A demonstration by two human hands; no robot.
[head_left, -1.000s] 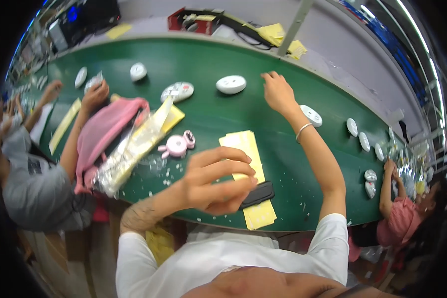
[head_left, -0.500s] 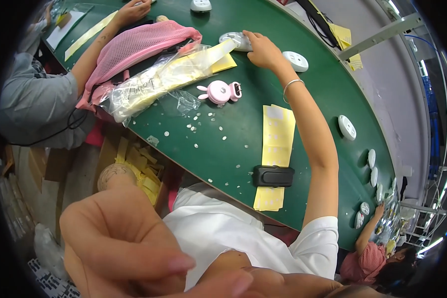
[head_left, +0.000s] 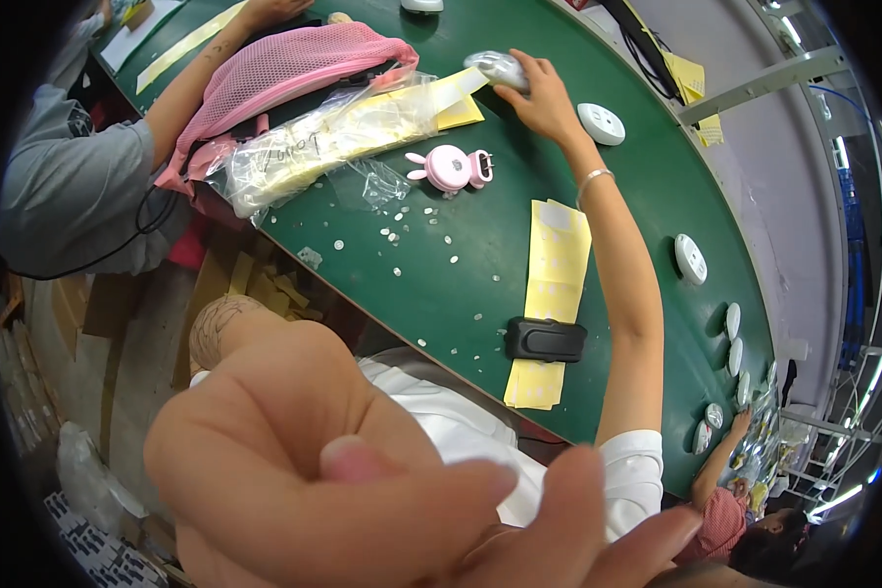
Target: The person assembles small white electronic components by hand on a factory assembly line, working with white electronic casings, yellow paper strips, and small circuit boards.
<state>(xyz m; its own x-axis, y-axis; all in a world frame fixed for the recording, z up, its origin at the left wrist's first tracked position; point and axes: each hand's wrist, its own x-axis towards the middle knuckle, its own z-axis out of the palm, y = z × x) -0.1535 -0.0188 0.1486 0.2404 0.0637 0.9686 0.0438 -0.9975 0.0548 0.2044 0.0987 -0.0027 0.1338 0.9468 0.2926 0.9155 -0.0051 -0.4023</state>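
At the far side of the green table, my right hand (head_left: 544, 96) has its fingers curled round a shiny oval white device (head_left: 498, 69). A yellow strip (head_left: 459, 90) ends close to that device. Big and blurred in front, my left hand (head_left: 363, 461) is raised near the camera, its fingers bent but apart, with nothing visible in it. Below my right forearm lie yellow label sheets (head_left: 557, 265), with a black case (head_left: 546, 340) across them. Another oval white device (head_left: 601, 124) sits just right of my right hand.
A pink mesh bag (head_left: 294, 73), a clear bag of yellow sheets (head_left: 323, 157) and a pink rabbit-shaped item (head_left: 451, 169) lie left of centre. Small white dots are scattered nearby. More white devices (head_left: 691, 259) line the right side. Co-workers (head_left: 78, 196) sit left and far right.
My left hand has moved up and right across the view, and its fingers have spread. The right hand stays on the white device, which now looks slightly tilted. The view has shifted a little.
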